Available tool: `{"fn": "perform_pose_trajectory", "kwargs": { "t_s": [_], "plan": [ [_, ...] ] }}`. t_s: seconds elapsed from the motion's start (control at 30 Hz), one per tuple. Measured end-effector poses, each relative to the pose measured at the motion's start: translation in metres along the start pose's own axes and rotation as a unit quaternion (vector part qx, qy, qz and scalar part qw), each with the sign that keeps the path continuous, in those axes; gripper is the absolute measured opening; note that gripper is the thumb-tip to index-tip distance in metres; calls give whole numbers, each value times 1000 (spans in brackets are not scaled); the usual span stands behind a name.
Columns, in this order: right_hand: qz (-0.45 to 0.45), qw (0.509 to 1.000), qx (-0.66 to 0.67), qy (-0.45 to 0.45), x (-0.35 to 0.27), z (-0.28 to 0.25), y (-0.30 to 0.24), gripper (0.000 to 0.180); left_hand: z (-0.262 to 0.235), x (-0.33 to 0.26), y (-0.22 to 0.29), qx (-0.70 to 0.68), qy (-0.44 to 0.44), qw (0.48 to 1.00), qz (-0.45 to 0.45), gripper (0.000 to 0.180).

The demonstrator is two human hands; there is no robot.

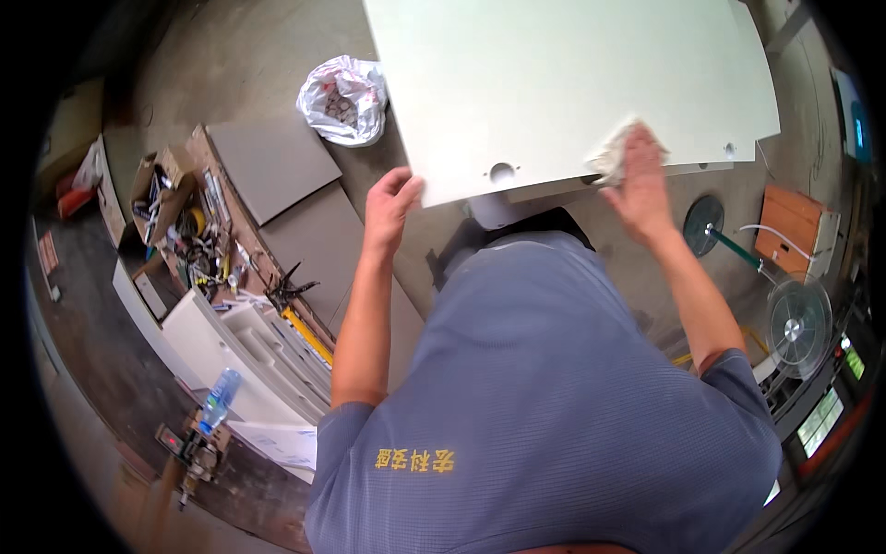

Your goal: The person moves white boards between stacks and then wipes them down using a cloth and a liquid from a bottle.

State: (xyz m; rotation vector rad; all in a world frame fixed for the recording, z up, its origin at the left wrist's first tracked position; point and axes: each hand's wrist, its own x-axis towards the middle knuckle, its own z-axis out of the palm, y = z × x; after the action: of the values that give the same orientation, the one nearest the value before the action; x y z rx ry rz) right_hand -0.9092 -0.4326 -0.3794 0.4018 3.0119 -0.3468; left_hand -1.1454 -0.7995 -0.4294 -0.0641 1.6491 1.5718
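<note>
A large white panel with round holes along its near edge lies in front of me. At its near left corner, my left hand is closed on the edge, thumb and fingers around it. Close to the same edge on the right, a crumpled whitish cloth rests on the panel's surface. My right hand holds this cloth, fingers pressed down over it. Beneath the near edge, part of another pale panel shows.
A white plastic bag with debris stands left of the panel. Farther left, a workbench carries grey boards, tools and a cardboard box. A water bottle is at lower left; a fan and a brown box are right.
</note>
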Motion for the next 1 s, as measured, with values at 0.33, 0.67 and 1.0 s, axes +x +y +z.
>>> {"fn": "perform_pose_trajectory", "kwargs": {
  "t_s": [0.33, 0.67, 1.0],
  "plan": [
    [-281, 952, 21, -117, 67, 7, -194, 92, -14, -11, -3, -164, -78, 983, -31, 78],
    [-330, 942, -47, -32, 130, -5, -203, 88, 8, -14, -12, -219, -28, 975, -12, 80],
    [-429, 901, -7, -65, 187, -24, -190, 86, 24, -40, -32, -293, 55, 955, -1, 87]
  ]
}}
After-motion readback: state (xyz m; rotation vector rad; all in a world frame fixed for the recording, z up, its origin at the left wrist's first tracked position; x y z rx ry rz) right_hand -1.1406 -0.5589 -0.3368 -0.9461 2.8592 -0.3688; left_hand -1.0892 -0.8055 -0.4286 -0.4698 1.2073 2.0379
